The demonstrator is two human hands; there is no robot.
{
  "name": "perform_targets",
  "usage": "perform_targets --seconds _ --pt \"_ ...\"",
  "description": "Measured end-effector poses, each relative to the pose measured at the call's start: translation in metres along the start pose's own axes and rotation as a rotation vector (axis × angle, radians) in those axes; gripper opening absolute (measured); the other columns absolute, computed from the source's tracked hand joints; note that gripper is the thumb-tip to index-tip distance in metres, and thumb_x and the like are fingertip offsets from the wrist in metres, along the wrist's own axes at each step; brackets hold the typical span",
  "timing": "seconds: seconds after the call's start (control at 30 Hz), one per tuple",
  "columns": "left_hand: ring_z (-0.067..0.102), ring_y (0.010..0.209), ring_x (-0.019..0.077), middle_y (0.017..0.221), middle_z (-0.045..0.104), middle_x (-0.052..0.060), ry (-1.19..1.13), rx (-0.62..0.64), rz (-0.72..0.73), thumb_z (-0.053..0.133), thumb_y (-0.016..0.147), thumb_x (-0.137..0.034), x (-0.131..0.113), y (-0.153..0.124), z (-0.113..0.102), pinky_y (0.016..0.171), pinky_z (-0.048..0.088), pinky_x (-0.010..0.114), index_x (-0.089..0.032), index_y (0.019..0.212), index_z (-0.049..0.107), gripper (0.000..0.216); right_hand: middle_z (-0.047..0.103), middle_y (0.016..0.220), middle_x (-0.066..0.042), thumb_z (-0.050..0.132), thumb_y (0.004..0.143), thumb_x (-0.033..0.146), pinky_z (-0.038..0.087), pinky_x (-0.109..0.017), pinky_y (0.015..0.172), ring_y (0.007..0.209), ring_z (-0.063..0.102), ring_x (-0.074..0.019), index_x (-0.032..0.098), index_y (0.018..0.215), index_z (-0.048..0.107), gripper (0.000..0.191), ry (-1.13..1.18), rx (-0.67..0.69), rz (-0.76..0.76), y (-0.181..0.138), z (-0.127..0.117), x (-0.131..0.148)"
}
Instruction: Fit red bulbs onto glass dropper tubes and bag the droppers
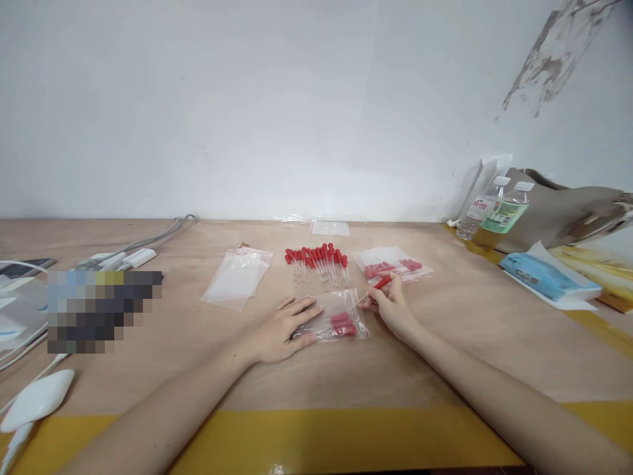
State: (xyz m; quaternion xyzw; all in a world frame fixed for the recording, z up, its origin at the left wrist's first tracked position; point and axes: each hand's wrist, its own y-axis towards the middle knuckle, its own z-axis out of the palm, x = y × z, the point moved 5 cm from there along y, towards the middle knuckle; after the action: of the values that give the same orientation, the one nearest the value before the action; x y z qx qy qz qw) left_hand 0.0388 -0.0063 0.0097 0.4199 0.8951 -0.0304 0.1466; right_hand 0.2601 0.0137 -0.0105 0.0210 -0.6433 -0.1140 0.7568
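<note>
A clear zip bag (324, 315) lies flat in front of me, with several red-bulbed droppers (342, 324) inside. My left hand (281, 330) rests on the bag's left end, fingers spread and thumb along its lower edge. Pinched in my right hand (390, 305) is a dropper (382, 282); its red bulb points up and right, and its thin tip is at the bag's right end. Whether the tip is inside the bag I cannot tell. Behind the bag is a pile of loose droppers (319, 256). Filled bags (393, 262) lie beyond my right hand.
Flat plastic bags (237, 277) lie on the left, and another bag (330, 228) lies by the wall. Two bottles (499, 214) and a blue tissue pack (548, 277) stand at the right. Cables, a power strip (116, 260) and a white charger (39, 399) occupy the left side.
</note>
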Motion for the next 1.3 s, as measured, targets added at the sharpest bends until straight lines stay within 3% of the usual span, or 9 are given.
perform_targets --seconds 0.23,0.47,0.57,0.77,0.9,1.1,1.2,1.3 --pt "0.019 0.131 0.022 0.143 0.022 0.003 0.024 0.001 -0.008 0.031 0.086 -0.053 0.0 0.001 0.0 0.107 0.013 0.042 -0.029 0.136 0.022 0.056 0.053 0.061 0.008 0.063 0.065 0.035 0.051 -0.031 0.066 0.058 0.061 -0.0128 0.025 0.094 0.03 0.045 0.005 0.0 0.005 -0.005 0.002 0.006" --pt "0.018 0.131 0.0228 0.143 0.022 0.002 0.023 0.011 -0.027 0.031 0.086 -0.053 -0.004 0.001 -0.004 0.106 0.017 0.042 -0.029 0.137 0.018 0.057 0.059 0.074 0.001 0.061 0.067 0.038 0.049 -0.031 0.073 0.068 0.059 -0.0122 0.019 0.087 0.051 0.03 -0.048 0.259 0.173 -0.009 0.015 0.003" --pt "0.019 0.131 0.0225 0.143 0.022 0.002 0.014 0.006 -0.021 0.03 0.087 -0.052 -0.006 0.001 -0.006 0.106 0.017 0.042 -0.03 0.137 0.017 0.056 0.06 0.075 0.0 0.064 0.064 0.036 0.048 -0.031 0.073 0.069 0.059 -0.0125 0.018 0.088 0.052 0.032 -0.088 0.313 0.208 -0.009 0.018 0.003" --pt "0.021 0.13 0.0238 0.142 0.024 0.003 0.012 -0.011 -0.023 0.032 0.086 -0.051 -0.005 0.001 -0.005 0.106 0.019 0.043 -0.029 0.137 0.019 0.057 0.058 0.063 0.004 0.068 0.058 0.036 0.045 -0.025 0.053 0.053 0.054 -0.0099 0.02 0.075 0.044 0.033 -0.173 0.227 0.148 -0.005 0.018 0.0" --pt "0.021 0.13 0.024 0.142 0.025 0.004 0.019 -0.015 -0.032 0.033 0.086 -0.052 -0.004 0.001 -0.004 0.105 0.02 0.043 -0.029 0.137 0.02 0.058 0.057 0.056 0.002 0.068 0.057 0.036 0.042 -0.024 0.049 0.05 0.053 -0.0113 0.018 0.066 0.047 0.029 -0.316 0.225 0.125 -0.002 0.018 -0.005" --pt "0.02 0.13 0.0237 0.143 0.023 0.005 0.036 -0.01 -0.053 0.031 0.086 -0.052 -0.003 0.003 -0.003 0.105 0.02 0.043 -0.028 0.137 0.02 0.057 0.055 0.05 0.002 0.064 0.059 0.027 0.038 -0.023 0.045 0.047 0.051 -0.0121 0.017 0.06 0.052 0.016 -0.603 0.078 0.064 0.004 0.007 -0.006" --pt "0.021 0.13 0.0237 0.142 0.023 0.005 0.042 -0.009 -0.054 0.031 0.086 -0.052 -0.002 0.004 -0.002 0.105 0.02 0.043 -0.028 0.137 0.02 0.057 0.055 0.049 0.001 0.061 0.063 0.027 0.039 -0.023 0.044 0.045 0.05 -0.0122 0.016 0.063 0.054 0.013 -0.559 0.118 0.113 0.002 0.01 -0.006" --pt "0.02 0.13 0.0239 0.142 0.024 0.004 0.045 -0.011 -0.053 0.031 0.086 -0.052 -0.003 0.004 -0.003 0.105 0.019 0.044 -0.029 0.137 0.02 0.057 0.059 0.06 -0.002 0.058 0.067 0.026 0.043 -0.025 0.052 0.053 0.053 -0.0125 0.014 0.066 0.059 0.012 -0.582 0.173 0.011 -0.001 0.018 0.001"
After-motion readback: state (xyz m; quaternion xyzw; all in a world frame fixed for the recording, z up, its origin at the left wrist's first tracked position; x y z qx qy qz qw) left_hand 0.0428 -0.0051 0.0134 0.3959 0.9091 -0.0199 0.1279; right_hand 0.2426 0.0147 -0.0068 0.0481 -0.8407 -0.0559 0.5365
